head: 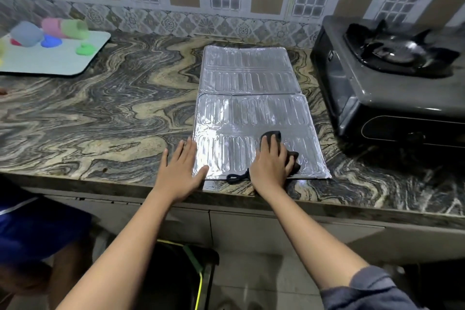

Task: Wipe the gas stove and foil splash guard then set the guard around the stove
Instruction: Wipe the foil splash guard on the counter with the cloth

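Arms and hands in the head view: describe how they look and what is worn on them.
Both forearms are bare from wrist to past the elbow. The left hand and right hand wear no gloves, and no rings, watch or bracelets show. A grey-blue short sleeve covers the right upper arm; the left arm's sleeve is out of frame.

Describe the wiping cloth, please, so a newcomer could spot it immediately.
Find the marbled countertop, then the silver foil splash guard lying flat left of the gas stove. On its near panel, under the right hand, is the cloth: the only black, soft thing on the foil.
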`<state>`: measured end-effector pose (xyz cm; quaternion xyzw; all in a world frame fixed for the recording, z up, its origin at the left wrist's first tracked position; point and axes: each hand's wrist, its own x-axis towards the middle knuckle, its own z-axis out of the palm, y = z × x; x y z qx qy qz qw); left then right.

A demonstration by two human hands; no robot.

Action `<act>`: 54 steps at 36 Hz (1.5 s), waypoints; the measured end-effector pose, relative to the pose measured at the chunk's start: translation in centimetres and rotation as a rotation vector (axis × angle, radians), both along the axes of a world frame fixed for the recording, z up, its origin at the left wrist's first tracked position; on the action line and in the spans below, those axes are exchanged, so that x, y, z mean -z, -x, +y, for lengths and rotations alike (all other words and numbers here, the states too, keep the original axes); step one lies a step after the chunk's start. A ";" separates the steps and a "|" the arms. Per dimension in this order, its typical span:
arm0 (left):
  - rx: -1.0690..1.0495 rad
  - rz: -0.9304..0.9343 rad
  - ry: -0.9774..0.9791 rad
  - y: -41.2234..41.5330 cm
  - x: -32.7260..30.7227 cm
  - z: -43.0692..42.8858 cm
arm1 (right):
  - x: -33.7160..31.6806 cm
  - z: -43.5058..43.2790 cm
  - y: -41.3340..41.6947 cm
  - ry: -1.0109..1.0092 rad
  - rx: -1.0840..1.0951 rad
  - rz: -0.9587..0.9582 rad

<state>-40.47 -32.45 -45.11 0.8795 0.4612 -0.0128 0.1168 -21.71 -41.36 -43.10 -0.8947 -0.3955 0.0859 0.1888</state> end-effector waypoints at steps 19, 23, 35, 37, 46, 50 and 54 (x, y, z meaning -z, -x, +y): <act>0.112 -0.124 0.154 3.5 -0.4 0.2 | 0.1 0.9 1.8 -0.032 0.088 0.010; 0.095 -0.105 0.158 3.6 -0.4 0.1 | 0.2 1.5 4.1 -0.043 0.020 0.019; 0.052 -0.111 0.165 3.3 -1.0 -0.6 | 0.7 1.5 7.1 -0.105 -0.514 -0.023; 0.044 -0.119 0.167 3.2 -1.0 -0.6 | 0.8 1.0 6.3 -0.125 -0.623 -0.014; 0.018 -0.148 0.166 3.2 -0.7 -0.5 | 0.7 -1.2 2.6 -0.073 -0.918 -0.018; 0.020 -0.139 0.200 3.0 -0.6 -0.2 | 0.1 -1.0 3.2 -0.017 -0.893 -0.028; 0.012 -0.126 0.217 2.9 -0.7 0.0 | -0.1 -0.4 4.5 0.011 -0.871 -0.028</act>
